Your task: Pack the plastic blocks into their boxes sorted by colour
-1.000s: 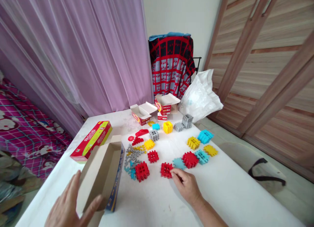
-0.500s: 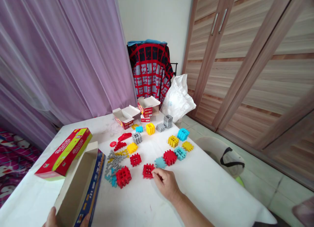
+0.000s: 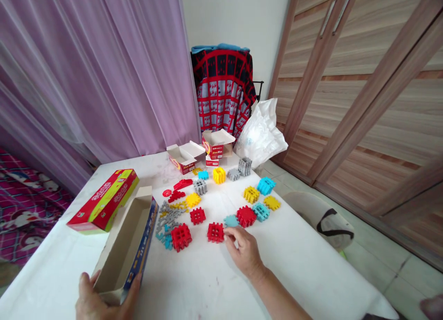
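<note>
My left hand grips the near end of an open, empty cardboard box lying on the white table. My right hand rests on the table with fingers curled, its fingertips touching a flat red waffle block. A pale blue block lies just beyond the fingers. Several red, yellow, blue and grey waffle blocks are spread across the table's middle, with a thicker red block and a pile of flat grey and blue pieces to the left.
A red and yellow box lid lies at the left. Two small open red boxes stand at the far edge. A white plastic bag and a cloth-draped chair are behind. A white stool stands right of the table.
My left hand has closed on the near end of the open box, after hovering open beside it. My right hand stays at the flat red block. The view swung right, then partly back.
</note>
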Demonstrator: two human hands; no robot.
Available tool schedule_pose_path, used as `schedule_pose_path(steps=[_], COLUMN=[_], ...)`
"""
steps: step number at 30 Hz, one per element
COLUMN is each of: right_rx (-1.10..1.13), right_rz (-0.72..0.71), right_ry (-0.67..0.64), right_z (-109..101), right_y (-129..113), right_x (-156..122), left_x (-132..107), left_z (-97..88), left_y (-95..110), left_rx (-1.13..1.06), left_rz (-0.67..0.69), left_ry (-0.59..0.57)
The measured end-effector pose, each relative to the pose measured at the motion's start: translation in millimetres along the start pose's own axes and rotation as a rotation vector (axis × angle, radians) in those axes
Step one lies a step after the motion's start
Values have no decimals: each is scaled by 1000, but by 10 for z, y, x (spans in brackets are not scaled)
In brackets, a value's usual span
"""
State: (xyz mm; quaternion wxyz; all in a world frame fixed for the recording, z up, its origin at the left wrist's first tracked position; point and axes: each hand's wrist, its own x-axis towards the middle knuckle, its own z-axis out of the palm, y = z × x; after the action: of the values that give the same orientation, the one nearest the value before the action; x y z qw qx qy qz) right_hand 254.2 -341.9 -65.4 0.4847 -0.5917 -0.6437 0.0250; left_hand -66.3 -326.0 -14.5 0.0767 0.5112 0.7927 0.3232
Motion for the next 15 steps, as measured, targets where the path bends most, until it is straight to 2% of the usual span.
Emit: schedule_pose_path(steps=[3,8,15], right_rx=[-78,-213,-418], right_rz=[-48,-8,30], right_ry=[-128,-466,-679], right_z=[-26,-56,-76], right_y=[-34,-158,-336], right_x=[103,316,493], left_x=[9,-47,-48], left_z=[-23,14,31], left_y=[2,-109,-170], left_rx=[10,-55,-115], left_rz=[17,28,87], left_ry=[-8,-28,12])
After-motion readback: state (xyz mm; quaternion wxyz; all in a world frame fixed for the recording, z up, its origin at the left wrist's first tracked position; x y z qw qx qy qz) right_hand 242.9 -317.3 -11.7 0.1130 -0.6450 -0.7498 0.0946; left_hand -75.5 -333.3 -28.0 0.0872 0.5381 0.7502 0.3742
